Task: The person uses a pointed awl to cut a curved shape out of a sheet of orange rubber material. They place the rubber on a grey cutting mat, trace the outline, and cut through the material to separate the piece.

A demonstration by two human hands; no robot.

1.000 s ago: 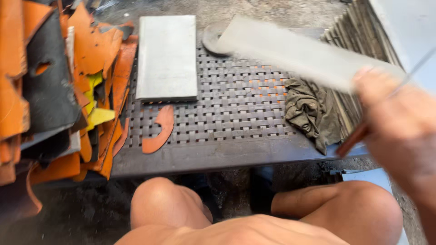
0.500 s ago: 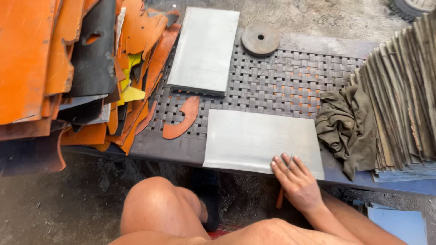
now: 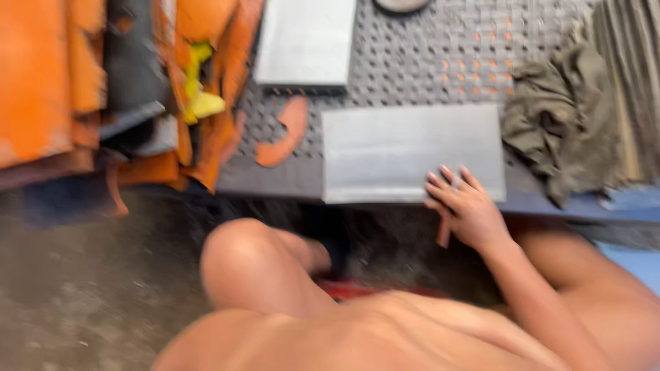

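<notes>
Left hand: outside the view; the state of its grip cannot be told.

Far to the left of the right hand, a pile of orange and dark leather scraps (image 3: 103,96) covers the left end of the perforated grey metal tabletop (image 3: 440,69) and overhangs its near edge. A small curved orange leather offcut (image 3: 282,137) lies on the tabletop between that pile and the hand. Above the offcut, farther from the person, a rectangular grey metal slab (image 3: 302,41) lies flat.

A flat rectangular grey metal plate (image 3: 405,151) lies on the tabletop along its near edge, directly under the fingertips. The right hand (image 3: 467,209) reaches from the lower right, forearm angled up and to the left, palm down, wrist below the tabletop edge. The fingers (image 3: 443,180) are spread and extended, their tips resting on the near right corner of the plate. The grip is open and flat, pressing rather than enclosing. A thin reddish-brown stick-like object (image 3: 443,233) shows just beneath the hand, below the plate edge; motion blur prevents telling whether the hand holds it.

Immediately right of the hand, a crumpled olive-green cloth (image 3: 564,130) lies on the tabletop, touching the plate's right edge. Farther right stands a stack of thin grey sheets on edge (image 3: 632,82).

Below the hand, the person's bare knees (image 3: 254,268) fill the foreground.
</notes>
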